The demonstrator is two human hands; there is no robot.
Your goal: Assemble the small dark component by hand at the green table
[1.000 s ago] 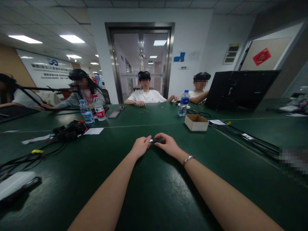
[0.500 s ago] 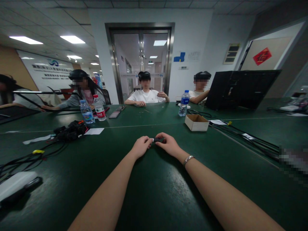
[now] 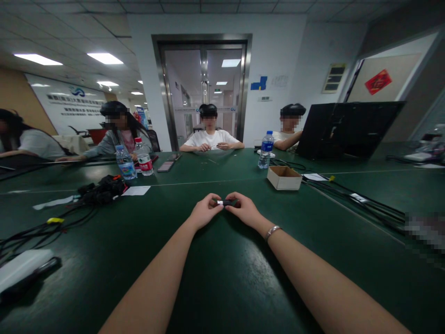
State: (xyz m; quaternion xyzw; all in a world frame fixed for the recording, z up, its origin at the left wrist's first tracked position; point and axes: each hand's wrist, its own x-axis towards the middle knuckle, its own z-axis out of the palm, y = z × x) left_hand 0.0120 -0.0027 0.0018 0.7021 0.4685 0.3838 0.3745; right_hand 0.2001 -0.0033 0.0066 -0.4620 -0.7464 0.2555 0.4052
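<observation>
So both hands are out in front on the dark green worktop [image 3: 222, 287], meeting in the middle over one tiny thing. It's a small black connector [image 3: 226, 202] with a silvery metal tip on its left end, lying sideways between the fingertips. The left hand [image 3: 204, 212] has its thumb and forefinger closed on the metal end, and the right hand [image 3: 244, 209] is pinching the black body from the other side, rest of the fingers curled under. Hands are basically touching each other around it. Whether the piece sits on the worktop or is lifted just off it, I can't tell; too small. There's a silver bracelet [image 3: 271, 231] on the right wrist.

Past the right hand, a bit further out, sits an open cardboard box [image 3: 284, 177], and beyond that a clear water bottle [image 3: 265, 150] with a blue cap. Off to the right of the box, a bundle of black cables [image 3: 361, 202] runs across the worktop, with a big black screen [image 3: 347, 129] behind it.

Out to the left of the left hand there's a black tangle of gear [image 3: 102, 189] with a white paper slip [image 3: 136, 190] beside it, plus two more bottles [image 3: 134, 161] further back. Nearer and far left lies a white flat device [image 3: 22, 271].

Several other people sit along the far and left sides of the worktop, all well apart from these hands; the one straight ahead has both hands together on the worktop.
</observation>
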